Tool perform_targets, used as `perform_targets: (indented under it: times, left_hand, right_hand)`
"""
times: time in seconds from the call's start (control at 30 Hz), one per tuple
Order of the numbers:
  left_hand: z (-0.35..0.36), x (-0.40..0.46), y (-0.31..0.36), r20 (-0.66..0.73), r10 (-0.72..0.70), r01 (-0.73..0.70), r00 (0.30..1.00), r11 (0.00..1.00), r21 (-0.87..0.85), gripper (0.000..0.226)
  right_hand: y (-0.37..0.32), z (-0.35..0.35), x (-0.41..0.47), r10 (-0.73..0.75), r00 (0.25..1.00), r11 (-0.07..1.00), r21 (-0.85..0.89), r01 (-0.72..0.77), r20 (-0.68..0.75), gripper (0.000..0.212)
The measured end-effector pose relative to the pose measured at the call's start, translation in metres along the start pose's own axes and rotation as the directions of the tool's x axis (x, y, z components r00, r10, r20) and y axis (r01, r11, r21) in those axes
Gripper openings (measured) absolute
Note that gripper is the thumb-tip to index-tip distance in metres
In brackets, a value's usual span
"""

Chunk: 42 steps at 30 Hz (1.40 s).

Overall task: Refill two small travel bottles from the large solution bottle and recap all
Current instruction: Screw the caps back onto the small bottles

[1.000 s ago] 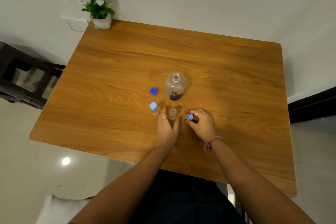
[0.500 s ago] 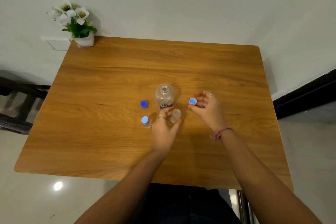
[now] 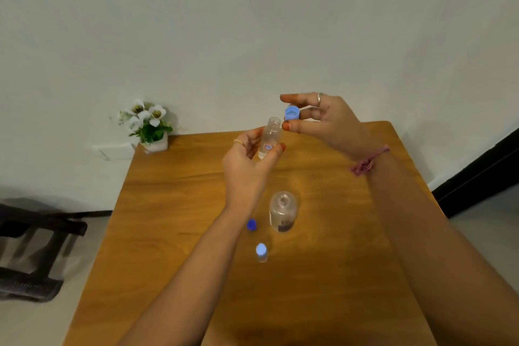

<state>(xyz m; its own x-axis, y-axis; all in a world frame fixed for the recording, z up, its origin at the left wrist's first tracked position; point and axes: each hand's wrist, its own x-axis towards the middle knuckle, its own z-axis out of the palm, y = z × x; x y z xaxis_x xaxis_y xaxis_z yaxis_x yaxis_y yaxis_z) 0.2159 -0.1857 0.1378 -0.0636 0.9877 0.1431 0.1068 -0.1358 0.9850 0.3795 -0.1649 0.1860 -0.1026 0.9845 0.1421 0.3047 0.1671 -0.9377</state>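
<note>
My left hand point(image 3: 247, 160) holds a small clear travel bottle point(image 3: 270, 136) upright in the air, its mouth uncapped. My right hand point(image 3: 325, 121) pinches a light blue cap point(image 3: 292, 113) just right of and slightly above that mouth, not touching it. On the wooden table point(image 3: 174, 205) stands the large clear solution bottle point(image 3: 282, 212), uncapped. Its dark blue cap point(image 3: 251, 224) lies to its left. The second small travel bottle point(image 3: 261, 252) stands nearer to me with its light blue cap on.
A small white pot of white flowers point(image 3: 148, 128) sits at the table's far left corner, against the wall. A dark chair point(image 3: 31, 247) stands left of the table. A dark door or panel edge point(image 3: 483, 166) runs down the right.
Both hands rose from the table: the left lifted the uncapped small bottle, the right lifted the light blue cap beside its mouth. The camera tilted up toward the wall.
</note>
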Motion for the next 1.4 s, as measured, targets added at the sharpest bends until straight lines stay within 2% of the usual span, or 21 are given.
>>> perform_targets:
  times: [0.1,0.3,0.43,0.73,1.0,1.13,1.3,1.33,1.4]
  left_hand:
    - [-0.016,0.025,0.018,-0.014,0.055,-0.055,0.998,0.998,0.014,0.037]
    - [-0.046,0.055,0.041,-0.038,0.073,-0.073,0.997,0.997,-0.006,0.039]
    - [-0.063,0.065,0.049,-0.052,0.097,-0.098,0.994,0.995,-0.016,0.039]
    - [-0.079,0.079,0.065,-0.044,0.137,-0.138,0.99,0.99,-0.019,0.039]
    - [-0.091,0.085,0.076,-0.05,0.158,-0.159,0.986,0.987,-0.017,0.037]
    - [-0.093,0.084,0.076,-0.036,0.172,-0.172,0.984,0.985,0.006,0.039]
    - [-0.093,0.081,0.075,-0.035,0.14,-0.141,0.989,0.99,-0.025,0.037]
    - [-0.094,0.081,0.076,-0.035,0.14,-0.141,0.99,0.989,-0.038,0.036]
    - [-0.095,0.081,0.078,-0.041,0.145,-0.147,0.989,0.988,-0.054,0.037]
  right_hand:
    - [-0.035,0.001,0.022,-0.002,0.999,0.999,-0.045,0.004,0.038,0.053]
    - [-0.085,0.012,0.051,-0.077,0.994,0.98,-0.18,0.09,0.078,0.035]
    - [-0.112,0.019,0.062,-0.148,0.981,0.912,-0.365,0.185,0.128,0.029]
    - [-0.158,0.033,0.087,-0.211,0.923,0.745,-0.559,0.365,0.321,0.037]
    - [-0.185,0.044,0.101,-0.205,0.921,0.604,-0.697,0.386,0.331,0.033]
    - [-0.192,0.051,0.102,-0.158,0.94,0.549,-0.764,0.339,0.304,0.032]
    - [-0.191,0.062,0.103,-0.064,0.957,0.458,-0.844,0.281,0.283,0.044]
    - [-0.19,0.06,0.101,-0.027,0.954,0.479,-0.834,0.273,0.297,0.048]
    - [-0.189,0.05,0.094,0.022,0.943,0.645,-0.725,0.241,0.333,0.056]
